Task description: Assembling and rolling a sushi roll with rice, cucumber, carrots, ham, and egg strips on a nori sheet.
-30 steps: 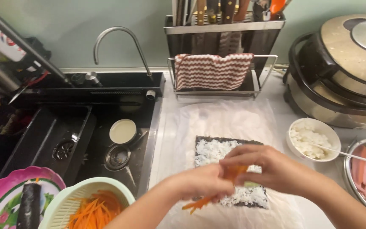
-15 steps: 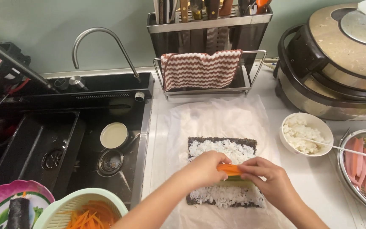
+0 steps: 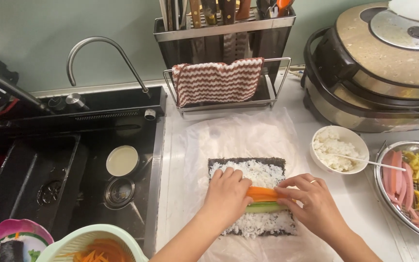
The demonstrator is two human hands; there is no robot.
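In the lower middle of the frame, a seaweed sheet [image 3: 248, 162] spread with white rice [image 3: 258, 172] lies on a sheet of clear plastic wrap [image 3: 238, 136] on the white counter [image 3: 364, 213]. Across the rice lie a bundle of shredded carrot [image 3: 263, 194] and, just below it and touching it, a green cucumber strip [image 3: 265, 207]. The left hand [image 3: 226, 196] rests palm down on the rice, its fingers curled over the left ends of the carrot and cucumber, pressing them rather than lifting. The right hand [image 3: 314, 204], a ring on one finger, closes its fingertips on the right ends of the same two fillings.

To the right of the wrap stands a white bowl of rice [image 3: 338, 148] with a thin utensil [image 3: 369, 161] leaning out of it. At the right edge sits a metal tray [image 3: 389, 194] holding pink ham strips and yellow egg pieces. A large rice cooker [image 3: 384, 63] fills the upper right. At the upper centre, a striped cloth [image 3: 217, 80] hangs on a rack in front of a knife holder [image 3: 224, 29]. The black sink [image 3: 73, 165] with its curved tap takes the left side, and a pale green colander of carrot shreds [image 3: 93, 245] sits at the bottom left beside a pink plate [image 3: 10, 237].
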